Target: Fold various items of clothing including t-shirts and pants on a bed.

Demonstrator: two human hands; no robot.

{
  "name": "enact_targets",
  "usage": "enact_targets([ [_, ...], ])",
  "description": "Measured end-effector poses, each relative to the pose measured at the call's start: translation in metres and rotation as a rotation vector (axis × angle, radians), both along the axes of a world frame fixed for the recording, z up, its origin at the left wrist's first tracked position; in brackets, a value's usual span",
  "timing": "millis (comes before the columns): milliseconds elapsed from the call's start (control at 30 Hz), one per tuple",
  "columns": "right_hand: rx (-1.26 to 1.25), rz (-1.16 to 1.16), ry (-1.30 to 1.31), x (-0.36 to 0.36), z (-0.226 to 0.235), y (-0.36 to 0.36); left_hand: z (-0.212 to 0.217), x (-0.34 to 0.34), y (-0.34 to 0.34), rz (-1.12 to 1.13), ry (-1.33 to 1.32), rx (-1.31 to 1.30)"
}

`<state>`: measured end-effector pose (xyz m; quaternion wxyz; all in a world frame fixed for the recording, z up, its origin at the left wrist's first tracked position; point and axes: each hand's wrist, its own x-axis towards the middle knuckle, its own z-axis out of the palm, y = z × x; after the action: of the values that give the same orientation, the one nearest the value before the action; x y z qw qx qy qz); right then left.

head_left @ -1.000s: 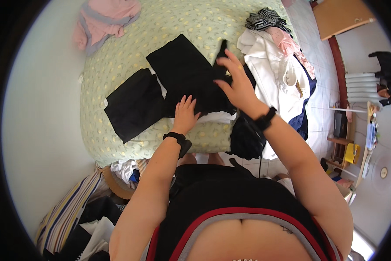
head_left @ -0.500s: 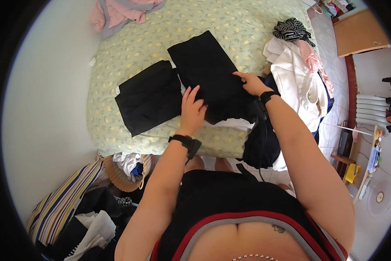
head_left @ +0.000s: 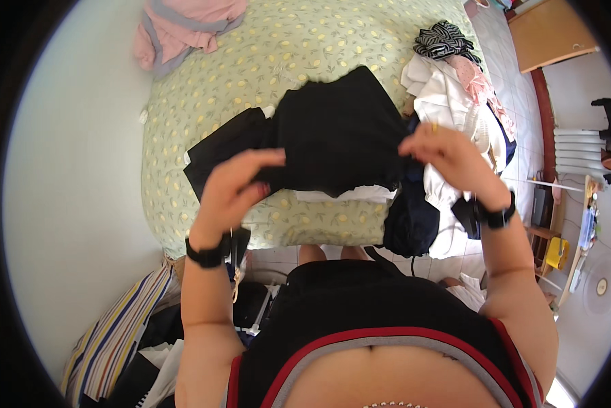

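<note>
A black garment, folded into a broad panel, lies on the bed. At its left edge is my left hand, a little blurred, with its thumb apart from its fingers and nothing seen between them. My right hand is by the garment's right edge with its fingers bent and bunched; motion smears them, so I cannot tell whether they grip the cloth. Another folded black piece lies to the left, partly behind my left hand. White cloth shows under the near edge of the garment.
Clothes in white and dark navy pile up at the bed's right edge, with a striped black bundle beyond. A pink and grey garment lies far left on the patterned bedspread. Striped fabric stands by the left wall.
The black garment has turned and become wider and shorter, now overlapping the left piece. My left hand has moved left and nearer, my right hand right and nearer.
</note>
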<state>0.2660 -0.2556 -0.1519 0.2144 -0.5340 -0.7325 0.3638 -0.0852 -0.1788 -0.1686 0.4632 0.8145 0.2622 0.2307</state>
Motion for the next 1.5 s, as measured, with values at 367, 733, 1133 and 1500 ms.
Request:
enact_targets([
  [367, -0.705, -0.414, 0.408, 0.008, -0.1, -0.065, -0.131, 0.009, -0.015, 0.022, 0.313, -0.657],
  [733, -0.134, -0.564, -0.081, -0.014, -0.228, -0.075, -0.175, 0.13, -0.06, 0.044, 0.676, 0.233],
  [1133, 0.226, -0.837, -0.246, 0.077, -0.187, -0.088, -0.216, 0.196, -0.071, -0.147, 1.105, 0.109],
  [1500, 0.138, -0.8, -0.705, 0.214, -0.157, 0.002, -0.225, 0.21, -0.063, -0.143, 1.239, -0.009],
])
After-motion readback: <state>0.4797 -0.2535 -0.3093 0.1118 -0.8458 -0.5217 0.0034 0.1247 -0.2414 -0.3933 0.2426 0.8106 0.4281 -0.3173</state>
